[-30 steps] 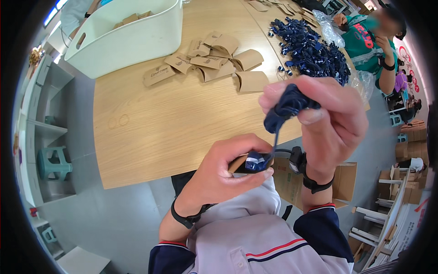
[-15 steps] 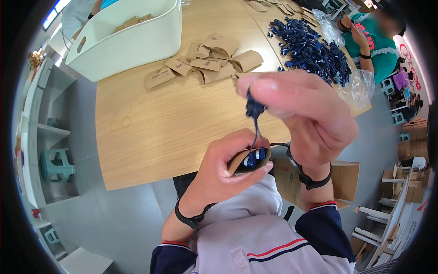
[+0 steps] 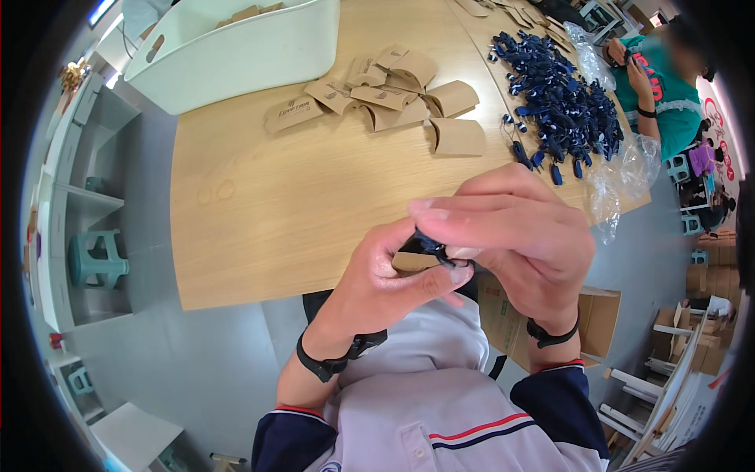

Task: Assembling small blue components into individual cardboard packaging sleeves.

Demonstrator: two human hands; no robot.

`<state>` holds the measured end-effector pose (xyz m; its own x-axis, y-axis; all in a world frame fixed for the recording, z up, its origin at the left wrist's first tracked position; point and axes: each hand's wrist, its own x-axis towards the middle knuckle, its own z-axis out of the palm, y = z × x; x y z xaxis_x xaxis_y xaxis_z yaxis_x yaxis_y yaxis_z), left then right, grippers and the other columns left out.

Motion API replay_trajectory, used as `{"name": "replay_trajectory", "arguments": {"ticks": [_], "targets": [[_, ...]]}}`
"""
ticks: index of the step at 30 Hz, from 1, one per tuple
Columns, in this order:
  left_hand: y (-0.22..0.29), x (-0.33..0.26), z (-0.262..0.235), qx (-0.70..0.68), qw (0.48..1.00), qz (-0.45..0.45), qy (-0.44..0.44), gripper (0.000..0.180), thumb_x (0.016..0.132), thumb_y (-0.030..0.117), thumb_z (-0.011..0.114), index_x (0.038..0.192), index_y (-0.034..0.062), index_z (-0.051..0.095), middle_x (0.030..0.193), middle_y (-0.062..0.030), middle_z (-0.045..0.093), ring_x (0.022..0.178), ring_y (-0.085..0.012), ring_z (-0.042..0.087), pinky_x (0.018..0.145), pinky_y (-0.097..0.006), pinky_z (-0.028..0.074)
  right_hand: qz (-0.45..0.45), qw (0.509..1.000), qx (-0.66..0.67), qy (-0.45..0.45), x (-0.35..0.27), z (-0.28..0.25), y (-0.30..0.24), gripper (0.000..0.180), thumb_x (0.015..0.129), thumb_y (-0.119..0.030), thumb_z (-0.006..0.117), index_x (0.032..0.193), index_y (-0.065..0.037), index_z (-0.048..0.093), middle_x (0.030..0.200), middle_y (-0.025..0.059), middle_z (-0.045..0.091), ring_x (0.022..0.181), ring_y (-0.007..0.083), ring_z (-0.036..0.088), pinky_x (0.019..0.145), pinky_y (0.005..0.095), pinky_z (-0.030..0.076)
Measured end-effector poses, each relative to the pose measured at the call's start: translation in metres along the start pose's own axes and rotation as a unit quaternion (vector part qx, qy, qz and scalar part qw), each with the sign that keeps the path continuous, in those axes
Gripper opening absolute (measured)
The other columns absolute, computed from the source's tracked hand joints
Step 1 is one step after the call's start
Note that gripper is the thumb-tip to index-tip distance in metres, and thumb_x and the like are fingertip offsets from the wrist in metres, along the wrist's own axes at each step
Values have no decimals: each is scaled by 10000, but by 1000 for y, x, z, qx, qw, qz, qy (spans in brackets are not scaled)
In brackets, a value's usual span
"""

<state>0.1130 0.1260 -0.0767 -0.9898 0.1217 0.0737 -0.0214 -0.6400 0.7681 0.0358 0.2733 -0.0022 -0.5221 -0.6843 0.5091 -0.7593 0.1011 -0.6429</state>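
A small brown kraft pillow box (image 3: 410,262) is gripped in my left hand (image 3: 366,279), in front of my body at the table's near edge. Its mouth faces up between thumb and fingers. The fingers of my right hand (image 3: 527,244) are closed on a dark blue bundle of earphones (image 3: 429,245) at that mouth. Part of the bundle sits down between the box's walls; my fingers cover the rest. The earbuds are out of sight. Several other pillow boxes (image 3: 458,137) lie on the table beyond my hands.
On the wooden table (image 3: 236,244), a heap of dark blue earphones (image 3: 562,94) lies far right beside clear plastic bags (image 3: 605,197). A white bin (image 3: 259,67) stands far left. One open carton (image 3: 599,322) is below the table's right side. A person in green (image 3: 668,118) sits at far right.
My right hand has come down with the earphones to the pillow box mouth, and the hanging earbuds are no longer visible. My view has shifted, revealing another pillow box on the table.
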Motion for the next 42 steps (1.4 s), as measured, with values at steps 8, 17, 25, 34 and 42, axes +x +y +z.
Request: {"name": "replay_trajectory", "arguments": {"ticks": [8,17,25,34,42], "targets": [[-5,-6,-16,19,997,-64,-34,297,890,52,671,1171,-17,602,1011,-78,671,866,-138,669,649,-281,589,-3,998,-24,-54,-4,10,3,283,728,-53,736,1009,-38,719,999,69,727,894,221,655,775,316,478],[-4,-4,-25,117,990,-74,-41,342,876,30,677,1205,-9,596,1065,-64,656,851,-107,640,635,-253,571,67,979,174,80,-16,22,20,220,762,32,710,979,-6,727,958,120,729,798,228,689,625,274,514],[-10,1,-27,47,998,-51,2,277,887,28,660,1153,-25,602,1077,-86,657,870,-131,665,655,-258,573,7,998,-17,-58,-8,15,29,262,746,-28,702,1006,-67,704,1063,110,712,1020,270,667,842,355,479],[-26,-11,-56,73,990,-94,-77,272,896,-9,622,1166,-25,584,1000,-102,649,890,-205,660,725,-339,587,-61,991,-19,-116,-20,21,34,390,739,-49,726,1125,-32,672,1165,134,654,1027,313,626,893,390,487],[-17,-5,-39,124,985,-112,-53,246,880,-49,615,1126,-39,606,970,-99,663,833,-176,669,675,-308,598,123,986,22,-106,-22,16,13,296,794,-25,723,1088,-52,692,987,84,631,907,271,585,808,350,492]]}}
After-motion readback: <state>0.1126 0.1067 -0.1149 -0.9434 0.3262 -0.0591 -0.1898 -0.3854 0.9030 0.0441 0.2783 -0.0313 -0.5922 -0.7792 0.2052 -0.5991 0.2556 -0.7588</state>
